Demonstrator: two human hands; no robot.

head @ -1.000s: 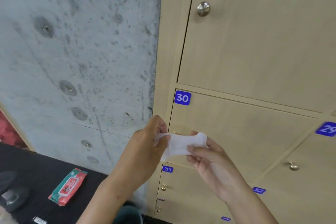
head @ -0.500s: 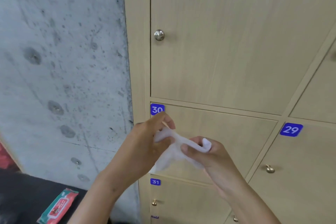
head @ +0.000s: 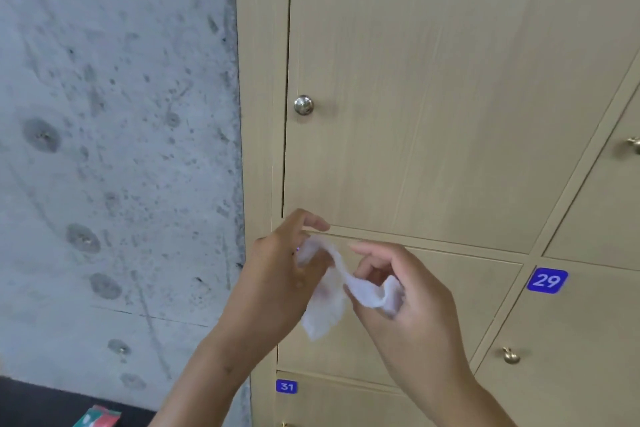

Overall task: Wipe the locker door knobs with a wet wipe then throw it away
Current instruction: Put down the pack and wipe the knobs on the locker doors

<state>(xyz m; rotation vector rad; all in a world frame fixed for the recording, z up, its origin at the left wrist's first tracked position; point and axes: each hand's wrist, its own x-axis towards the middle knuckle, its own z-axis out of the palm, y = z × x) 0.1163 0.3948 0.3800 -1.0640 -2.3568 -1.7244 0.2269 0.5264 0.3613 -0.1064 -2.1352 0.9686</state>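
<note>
A white wet wipe point(head: 332, 291) hangs crumpled between both hands in front of the wooden lockers. My left hand point(head: 280, 270) pinches its upper left end. My right hand point(head: 398, 295) curls round its right end. Above the hands, a round silver knob point(head: 303, 105) sits on the tall locker door. A brass knob point(head: 510, 355) is on the door marked 29 at the lower right, and another knob point(head: 635, 144) shows at the right edge. Both hands are apart from every knob.
A grey concrete wall point(head: 114, 149) fills the left half. The red and green wipe pack point(head: 97, 418) lies on the dark floor at the bottom left. Blue number plates 29 point(head: 546, 280) and 31 point(head: 286, 386) mark the lower doors.
The view has tilted up and shifted, so the silver knob sits lower and more central. The wipe has gone from stretched flat between the hands to bunched and drooping.
</note>
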